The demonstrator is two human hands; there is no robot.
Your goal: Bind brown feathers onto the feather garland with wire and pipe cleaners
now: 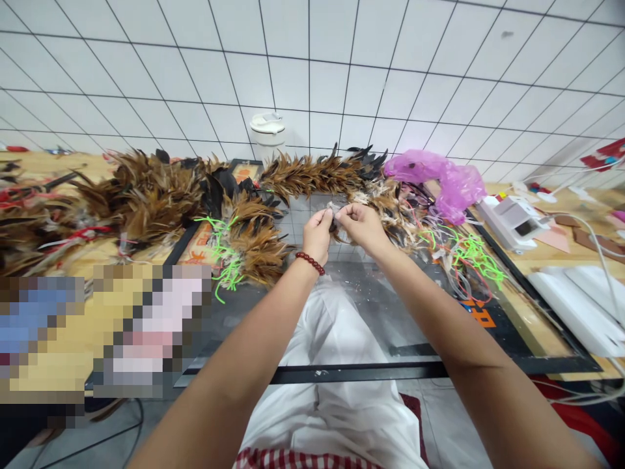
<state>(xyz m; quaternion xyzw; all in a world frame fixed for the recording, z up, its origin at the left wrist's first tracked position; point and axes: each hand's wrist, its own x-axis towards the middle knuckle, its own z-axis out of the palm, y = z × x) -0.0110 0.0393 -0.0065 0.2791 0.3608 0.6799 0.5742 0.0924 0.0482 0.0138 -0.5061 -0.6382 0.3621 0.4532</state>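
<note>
Above the glass-topped table my left hand (pixel 317 233), with a beaded bracelet (pixel 310 262) on its wrist, pinches a small feather (pixel 334 228). The fingertips of my right hand (pixel 362 225) are closed on the same feather, close beside the left ones; most of it is hidden by the fingers. Just beyond my right hand spreads a pile of pale and brown loose feathers (pixel 390 218). Behind both hands lies a long strip of brown and black feathers (pixel 317 174). Left of them sits a feather bundle (pixel 261 251) with green ties (pixel 224 251).
A white lidded cup (pixel 267 133) stands against the tiled wall. Large feather heaps (pixel 151 192) cover the left side. To the right are a pink plastic bag (pixel 446 179), green strings (pixel 481 254), a white device (pixel 512 220) and cables. The table's dark edge (pixel 361 373) runs before me.
</note>
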